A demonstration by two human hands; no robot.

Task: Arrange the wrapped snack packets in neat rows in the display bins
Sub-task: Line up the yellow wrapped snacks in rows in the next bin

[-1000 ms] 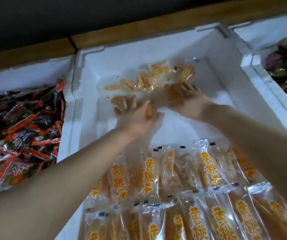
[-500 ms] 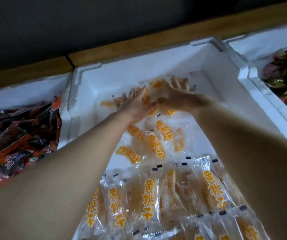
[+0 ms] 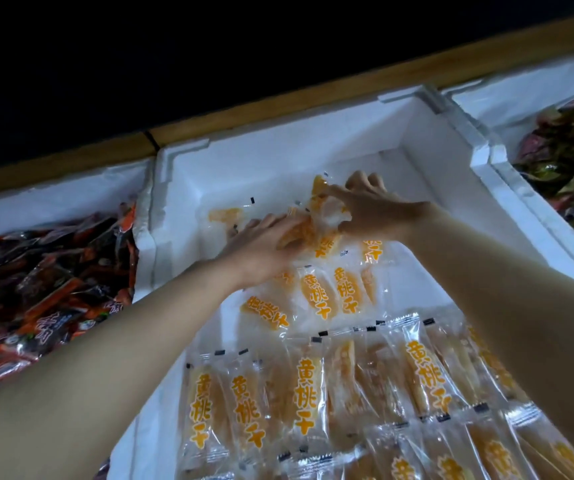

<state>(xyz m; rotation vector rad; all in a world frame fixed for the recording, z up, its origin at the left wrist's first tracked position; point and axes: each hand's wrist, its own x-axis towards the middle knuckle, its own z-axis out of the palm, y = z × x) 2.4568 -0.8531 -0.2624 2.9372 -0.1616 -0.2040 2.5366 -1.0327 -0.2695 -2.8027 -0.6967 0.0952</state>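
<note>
A white foam bin (image 3: pixel 316 150) holds clear packets of yellow dried peach with orange print. Neat rows of packets (image 3: pixel 341 393) fill its near half. Several loose packets (image 3: pixel 323 292) lie in the middle, one alone (image 3: pixel 224 215) at the far left. My left hand (image 3: pixel 261 247) rests flat on a bunch of packets near the far wall. My right hand (image 3: pixel 372 209) pinches a crumpled packet (image 3: pixel 327 211) between thumb and fingers just right of the left hand. Both hands meet over the same small pile.
A neighbouring foam bin on the left holds a heap of red and black snack packets (image 3: pixel 43 282). Another bin at the right holds dark mixed wrappers (image 3: pixel 569 157). A wooden ledge (image 3: pixel 278 109) runs behind all bins, with darkness beyond.
Both hands stayed together over the far pile; several packets dropped into a loose group in the middle of the bin. The view shifted, so the bin sits lower in frame.
</note>
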